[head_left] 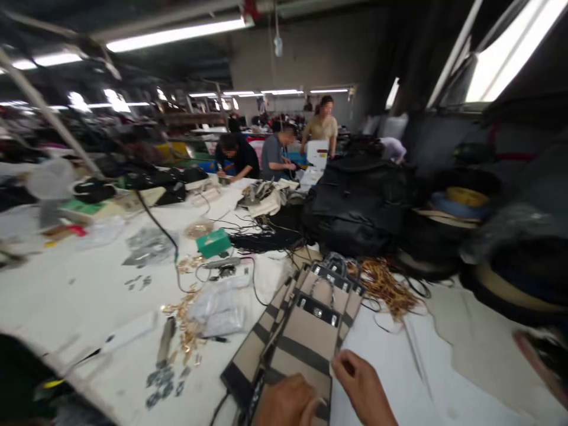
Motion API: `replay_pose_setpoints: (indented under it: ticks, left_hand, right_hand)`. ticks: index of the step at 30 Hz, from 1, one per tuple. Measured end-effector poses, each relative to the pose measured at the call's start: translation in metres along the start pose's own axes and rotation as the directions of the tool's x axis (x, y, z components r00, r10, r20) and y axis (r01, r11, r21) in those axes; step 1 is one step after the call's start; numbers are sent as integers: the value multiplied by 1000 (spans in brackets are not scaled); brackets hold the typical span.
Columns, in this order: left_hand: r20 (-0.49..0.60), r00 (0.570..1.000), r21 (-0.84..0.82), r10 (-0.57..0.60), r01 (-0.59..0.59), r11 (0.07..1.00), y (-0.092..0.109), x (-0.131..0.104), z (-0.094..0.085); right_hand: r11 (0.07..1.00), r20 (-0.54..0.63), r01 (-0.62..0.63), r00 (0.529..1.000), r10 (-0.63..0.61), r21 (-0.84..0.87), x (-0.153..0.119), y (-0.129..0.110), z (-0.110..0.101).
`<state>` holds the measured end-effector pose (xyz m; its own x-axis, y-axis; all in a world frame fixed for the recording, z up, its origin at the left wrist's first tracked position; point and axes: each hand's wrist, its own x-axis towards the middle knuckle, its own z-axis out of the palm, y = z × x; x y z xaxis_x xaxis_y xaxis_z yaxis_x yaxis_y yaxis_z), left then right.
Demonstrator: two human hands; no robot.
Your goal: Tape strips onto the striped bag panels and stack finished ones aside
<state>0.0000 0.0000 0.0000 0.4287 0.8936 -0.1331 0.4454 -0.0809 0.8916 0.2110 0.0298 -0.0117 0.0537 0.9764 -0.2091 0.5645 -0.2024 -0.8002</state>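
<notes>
Several beige handbag pieces with dark stripes [306,325] lie in a stack on the white table in front of me. The top one has a handle, a dark band and silver metal fittings [318,312]. My left hand [286,402] is over the lower part of the top piece, its fingers curled and slightly blurred. Close to the right edge of the stack is my right hand [364,384], with thumb and forefinger bent together in a pinch. What either hand holds, if anything, is too small or blurred to make out.
Gold fittings [189,331], silver fittings [160,381], plastic bags [222,307] and a green box [213,242] lie left on the white table [89,307]. Brown cords [386,287] and a black bag heap [355,207] are right. Several people [277,154] stand beyond.
</notes>
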Motion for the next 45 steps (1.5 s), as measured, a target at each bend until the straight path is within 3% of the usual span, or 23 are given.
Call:
replay_pose_setpoints:
  ticks: [3,5,11,15,28,34,39,45]
  left_hand:
    - [-139,990,-13,-9,7,1000,-4,12,-5]
    - [-191,980,-95,-57,39,995,-7,15,-9]
    - [-182,974,-94,-134,119,988,-33,20,-9]
    - [-175,976,-66,-131,121,991,-48,23,-5]
    - [-134,983,-3,-126,127,992,-60,23,-3]
    - [-105,975,-34,-197,194,980,-62,25,-3]
    - [-139,931,-89,-337,327,941,-67,30,0]
    - [-102,950,-150,-296,280,948,-54,32,-4]
  right_hand:
    - [939,-65,-9,997,34,343,34,21,-7]
    - [897,-113,-14,991,71,442,54,28,-8]
    - [921,-153,41,988,21,387,103,43,8]
    - [940,-173,86,984,-29,331,120,53,20]
    - [942,-264,107,964,-20,319,121,71,31]
    - [909,-314,37,943,105,415,128,82,48]
    - [856,-345,-40,905,250,516,139,95,62]
    - [839,-332,-42,907,260,542,129,94,62]
